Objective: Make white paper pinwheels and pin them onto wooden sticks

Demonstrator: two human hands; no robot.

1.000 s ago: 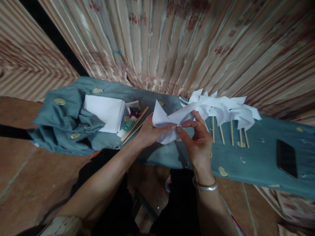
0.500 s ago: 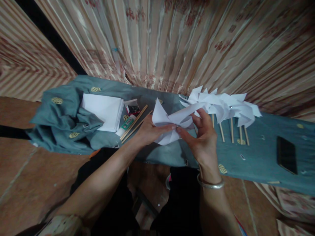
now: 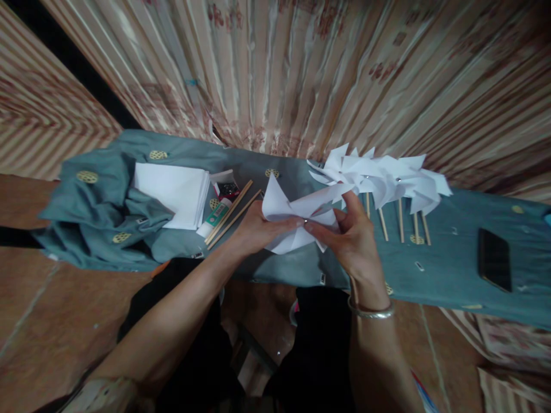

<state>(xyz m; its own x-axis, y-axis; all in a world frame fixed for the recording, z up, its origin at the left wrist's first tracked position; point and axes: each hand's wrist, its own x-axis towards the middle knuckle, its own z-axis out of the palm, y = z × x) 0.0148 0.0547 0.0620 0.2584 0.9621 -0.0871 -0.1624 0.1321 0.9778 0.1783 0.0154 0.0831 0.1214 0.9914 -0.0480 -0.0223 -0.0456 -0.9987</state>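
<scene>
A white paper pinwheel [image 3: 279, 198] is held between my two hands above the cloth, its blades curved in toward the middle. My left hand [image 3: 253, 228] pinches it from the left, thumb near the centre. My right hand [image 3: 350, 229] grips the right side, its thumb also close to the centre, where a small shiny pin head [image 3: 306, 221] shows between the two thumbs. Fingers behind the paper are hidden. Just left of my left hand lie wooden sticks [image 3: 235, 218], a green and white glue stick [image 3: 215, 217] and a small box of dark pins [image 3: 226, 188].
A stack of white paper squares [image 3: 170, 192] lies on the left of the green cloth [image 3: 275, 269]. Several finished pinwheels on sticks [image 3: 383, 180] lie at the back right. A dark phone [image 3: 494, 259] rests at the far right. Pleated curtains [image 3: 275, 74] hang behind.
The view has shifted slightly, so most things on the cloth appear a little farther left. Both hands still hold the pinwheel; the right fingers have closed in a little behind the paper.
</scene>
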